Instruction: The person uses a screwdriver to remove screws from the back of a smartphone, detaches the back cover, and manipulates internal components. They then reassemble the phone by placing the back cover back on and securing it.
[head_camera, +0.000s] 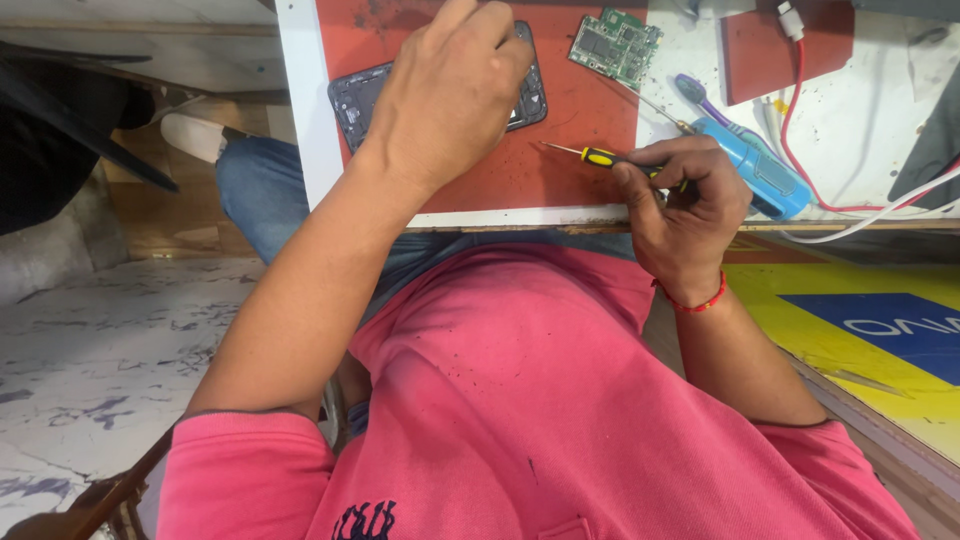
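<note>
The left hand (450, 90) reaches past the table's near edge, arm stretched forward, palm down, fingers curled and pressing. The right hand (685, 205) sits at the near edge, wrist bent, fingers closed in a pinching grip, forearm angled back toward the body.

Red mat (560, 150), green circuit board (616, 45), yellow-black screwdriver (600, 156), blue tool (755, 165), pink shirt (540, 400)
</note>
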